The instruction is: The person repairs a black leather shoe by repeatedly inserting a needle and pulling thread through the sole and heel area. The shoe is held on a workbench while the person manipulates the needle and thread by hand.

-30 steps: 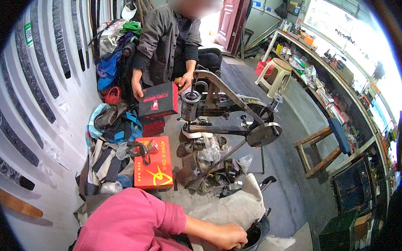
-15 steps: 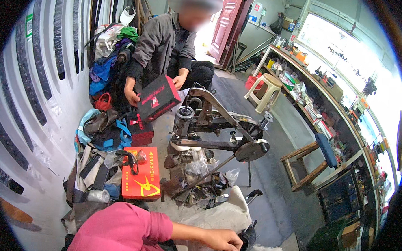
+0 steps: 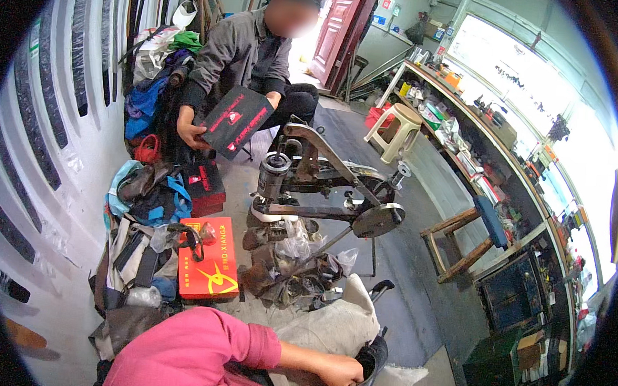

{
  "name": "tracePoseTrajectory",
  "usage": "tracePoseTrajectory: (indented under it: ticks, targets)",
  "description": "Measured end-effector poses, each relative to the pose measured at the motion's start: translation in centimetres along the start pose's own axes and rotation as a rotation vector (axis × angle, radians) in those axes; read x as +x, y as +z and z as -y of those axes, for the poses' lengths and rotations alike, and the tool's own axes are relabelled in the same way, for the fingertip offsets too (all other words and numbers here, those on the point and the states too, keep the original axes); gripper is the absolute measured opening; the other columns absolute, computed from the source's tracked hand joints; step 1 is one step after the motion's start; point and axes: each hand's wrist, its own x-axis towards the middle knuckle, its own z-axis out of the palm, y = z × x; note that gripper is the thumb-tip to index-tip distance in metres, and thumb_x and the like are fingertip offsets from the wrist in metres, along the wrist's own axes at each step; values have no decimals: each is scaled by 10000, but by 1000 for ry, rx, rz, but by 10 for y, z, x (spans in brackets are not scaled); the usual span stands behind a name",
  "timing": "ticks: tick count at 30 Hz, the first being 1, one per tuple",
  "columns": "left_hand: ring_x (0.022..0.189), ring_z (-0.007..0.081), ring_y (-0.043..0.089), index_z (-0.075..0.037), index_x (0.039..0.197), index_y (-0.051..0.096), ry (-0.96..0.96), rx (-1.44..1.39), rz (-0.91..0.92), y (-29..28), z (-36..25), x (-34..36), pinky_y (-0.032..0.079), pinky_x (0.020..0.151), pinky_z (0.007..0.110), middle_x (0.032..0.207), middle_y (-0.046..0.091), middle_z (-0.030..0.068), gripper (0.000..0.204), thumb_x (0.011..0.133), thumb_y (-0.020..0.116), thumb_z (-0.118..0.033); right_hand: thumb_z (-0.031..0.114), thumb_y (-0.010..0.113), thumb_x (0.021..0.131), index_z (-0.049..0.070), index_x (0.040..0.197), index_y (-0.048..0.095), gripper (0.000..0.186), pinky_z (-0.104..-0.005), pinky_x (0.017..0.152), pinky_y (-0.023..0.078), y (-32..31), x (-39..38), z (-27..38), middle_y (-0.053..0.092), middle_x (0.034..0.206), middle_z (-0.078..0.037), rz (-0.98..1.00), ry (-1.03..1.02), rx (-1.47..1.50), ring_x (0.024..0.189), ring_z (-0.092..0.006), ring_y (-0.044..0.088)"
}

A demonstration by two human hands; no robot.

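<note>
My left hand [image 3: 342, 372], reaching from a pink sleeve [image 3: 227, 341], is curled closed at the mouth of a black open-topped thing [image 3: 372, 365]. Its fingertips are hidden there, so what they hold does not show. An off-white cloth [image 3: 331, 325] lies draped just beyond this forearm. My right hand is not in view. Ahead stands a hand-cranked metal sewing machine [image 3: 323, 187] with a round wheel. To its left a seated person [image 3: 242, 59] in a grey jacket holds a black box [image 3: 237, 123] with red print in both hands.
A red box [image 3: 209, 278] with a dark strap on top lies at left, beside piled bags and cloth [image 3: 141, 255]. Another black-and-red box [image 3: 204, 188] sits behind it. Leather scraps and plastic [image 3: 285, 261] lie below the machine. Stools [image 3: 394, 131] and a cluttered bench [image 3: 476, 159] line the right.
My left hand has moved deeper into the black thing's mouth, its fingers now more hidden. The other person has tilted the black box so its broad face shows. The whole view has shifted slightly.
</note>
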Motion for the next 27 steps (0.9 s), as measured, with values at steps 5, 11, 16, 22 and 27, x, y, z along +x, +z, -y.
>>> tracePoseTrajectory:
  ticks: [5,11,16,22,27]
  targets:
    - [708,298,656,53,858,677,-53,-279,35,7,5,13,490,664,434,784,684,229,190,771,621,-107,117,697,926,38,1003,641,123,-215,497,385,-3,2,-9,625,712,-8,-2,-7,-9,552,-62,513]
    - [669,188,638,42,854,697,-123,-403,51,14,11,16,492,637,386,738,707,167,170,731,644,-64,107,687,928,22,981,626,116,-263,541,449,-3,5,-11,653,740,-41,-17,-108,-176,604,-111,573]
    - [656,200,631,43,832,692,-173,-365,75,13,11,18,485,619,396,725,699,167,173,706,604,-35,147,675,927,-3,969,603,172,-369,602,498,-3,8,-8,668,753,-139,-27,-302,-577,641,-213,613]
    - [655,212,617,50,844,676,-198,-264,134,14,12,15,472,614,404,727,677,198,198,688,588,-32,179,768,854,-5,911,578,270,-373,601,489,0,13,-16,651,724,-141,-63,-304,-530,624,-211,586]
    - [755,229,634,53,961,632,-23,-360,173,17,20,5,492,719,399,841,697,179,248,740,568,-38,201,881,745,-5,866,569,393,-353,579,481,2,10,-10,645,690,-122,-125,-237,-524,596,-182,541]
